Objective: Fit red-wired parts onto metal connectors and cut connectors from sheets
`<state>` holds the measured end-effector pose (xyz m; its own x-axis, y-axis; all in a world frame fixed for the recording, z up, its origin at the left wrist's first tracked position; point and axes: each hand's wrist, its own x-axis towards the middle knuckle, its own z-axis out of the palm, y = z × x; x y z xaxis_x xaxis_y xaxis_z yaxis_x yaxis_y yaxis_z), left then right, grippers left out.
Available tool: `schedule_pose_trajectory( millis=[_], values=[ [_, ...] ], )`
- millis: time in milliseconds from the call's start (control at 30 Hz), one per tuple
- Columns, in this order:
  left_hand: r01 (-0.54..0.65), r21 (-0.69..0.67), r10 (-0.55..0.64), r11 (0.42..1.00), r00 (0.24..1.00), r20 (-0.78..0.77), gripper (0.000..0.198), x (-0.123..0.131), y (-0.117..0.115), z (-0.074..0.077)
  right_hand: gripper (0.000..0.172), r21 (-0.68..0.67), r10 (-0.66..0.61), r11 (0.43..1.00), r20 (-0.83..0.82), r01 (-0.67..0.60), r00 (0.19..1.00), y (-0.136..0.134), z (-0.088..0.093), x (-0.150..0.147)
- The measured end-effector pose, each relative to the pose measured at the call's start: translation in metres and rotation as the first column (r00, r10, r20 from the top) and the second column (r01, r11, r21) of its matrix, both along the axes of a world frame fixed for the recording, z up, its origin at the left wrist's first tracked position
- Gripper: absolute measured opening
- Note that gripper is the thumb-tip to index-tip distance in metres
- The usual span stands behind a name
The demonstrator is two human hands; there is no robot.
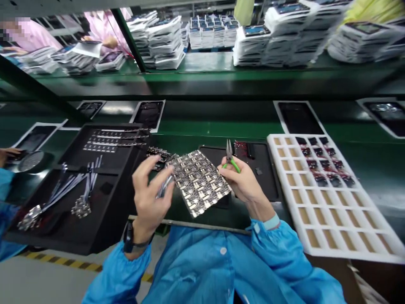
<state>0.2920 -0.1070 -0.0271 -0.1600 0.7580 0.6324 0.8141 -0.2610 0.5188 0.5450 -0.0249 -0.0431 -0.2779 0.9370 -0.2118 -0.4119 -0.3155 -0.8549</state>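
A panel of small circuit boards (pixel 202 181) is tilted in front of me, above the green bench. My right hand (pixel 242 181) is closed round needle-nose pliers (pixel 232 161) with green handles, their jaws pointing away from me. The panel's right corner meets the fingers of that hand and seems to be held there too. At the panel's left edge, my left hand (pixel 150 190) has its fingers spread apart. Thin silvery strips (pixel 164 185) show between its thumb and forefinger; whether it touches them I cannot tell. Behind the panel lie more small boards (pixel 158 156).
On the left, a black tray (pixel 107 169) holds board strips and bundles of flat cables. A dark mat (pixel 265 173) with small parts lies behind my right hand. To the right is a white compartment tray (pixel 297 211) with black parts. Another person's hand (pixel 8 154) is far left.
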Motion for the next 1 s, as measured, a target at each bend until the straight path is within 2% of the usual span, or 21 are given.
schedule_pose_trajectory(
  millis=[33, 67, 100, 133, 167, 200, 233, 267, 300, 333, 400, 500, 667, 800, 1000],
  values=[
    [-0.105, -0.049, 0.112, 0.993, 0.975, 0.193, 0.034, 0.004, -0.004, -0.01, 0.038, 0.047, -0.013, 0.999, 0.016, 0.012, 1.0, 0.001, -0.005, -0.003],
    [-0.146, -0.138, 0.192, 0.98, 0.889, 0.417, 0.04, 0.007, -0.008, -0.019, 0.036, 0.094, -0.029, 0.995, 0.036, 0.026, 0.999, 0.001, -0.01, -0.006],
    [-0.089, -0.249, 0.232, 0.964, 0.737, 0.635, 0.047, 0.011, -0.012, -0.027, 0.035, 0.136, -0.047, 0.99, 0.061, 0.039, 0.997, 0.002, -0.014, -0.008],
    [0.064, -0.336, 0.252, 0.94, 0.535, 0.807, 0.055, 0.014, -0.015, -0.034, 0.035, 0.173, -0.064, 0.984, 0.09, 0.048, 0.994, 0.003, -0.018, -0.01],
    [0.26, -0.36, 0.273, 0.896, 0.316, 0.909, 0.065, 0.017, -0.016, -0.039, 0.035, 0.202, -0.07, 0.978, 0.121, 0.044, 0.99, 0.003, -0.02, -0.013],
    [0.431, -0.322, 0.298, 0.843, 0.125, 0.946, 0.073, 0.02, -0.015, -0.043, 0.035, 0.223, -0.062, 0.974, 0.153, 0.027, 0.986, 0.003, -0.023, -0.015],
    [0.537, -0.258, 0.316, 0.803, -0.017, 0.948, 0.077, 0.022, -0.013, -0.045, 0.035, 0.239, -0.046, 0.971, 0.186, 0.001, 0.982, 0.002, -0.025, -0.018],
    [0.577, -0.206, 0.324, 0.791, -0.108, 0.94, 0.074, 0.024, -0.009, -0.046, 0.034, 0.25, -0.023, 0.968, 0.215, -0.032, 0.976, 0.001, -0.027, -0.021],
    [0.573, -0.181, 0.323, 0.8, -0.157, 0.933, 0.066, 0.025, -0.004, -0.046, 0.033, 0.258, 0.003, 0.964, 0.241, -0.067, 0.971, 0.0, -0.028, -0.024],
    [0.552, -0.181, 0.324, 0.814, -0.173, 0.93, 0.058, 0.026, 0.003, -0.046, 0.031, 0.265, 0.027, 0.959, 0.266, -0.1, 0.964, -0.001, -0.03, -0.027],
    [0.531, -0.233, 0.358, 0.815, -0.145, 0.922, 0.054, 0.026, 0.017, -0.046, 0.028, 0.274, 0.067, 0.948, 0.317, -0.159, 0.946, -0.004, -0.033, -0.031],
    [0.505, -0.295, 0.365, 0.811, -0.042, 0.93, 0.062, 0.025, 0.032, -0.047, 0.024, 0.266, 0.071, 0.943, 0.432, -0.202, 0.899, -0.009, -0.038, -0.03],
    [0.352, -0.264, 0.244, 0.898, 0.101, 0.964, 0.059, 0.026, 0.046, -0.046, 0.034, 0.216, 0.065, 0.936, 0.671, -0.279, 0.738, -0.031, -0.045, -0.011],
    [0.293, -0.253, 0.217, 0.922, 0.15, 0.965, 0.052, 0.025, 0.054, -0.045, 0.037, 0.178, 0.091, 0.924, 0.755, -0.337, 0.649, -0.048, -0.047, -0.002],
    [0.322, -0.274, 0.225, 0.906, 0.182, 0.957, 0.051, 0.025, 0.057, -0.045, 0.035, 0.205, 0.064, 0.917, 0.77, -0.341, 0.634, -0.05, -0.044, -0.007]
  ],
)
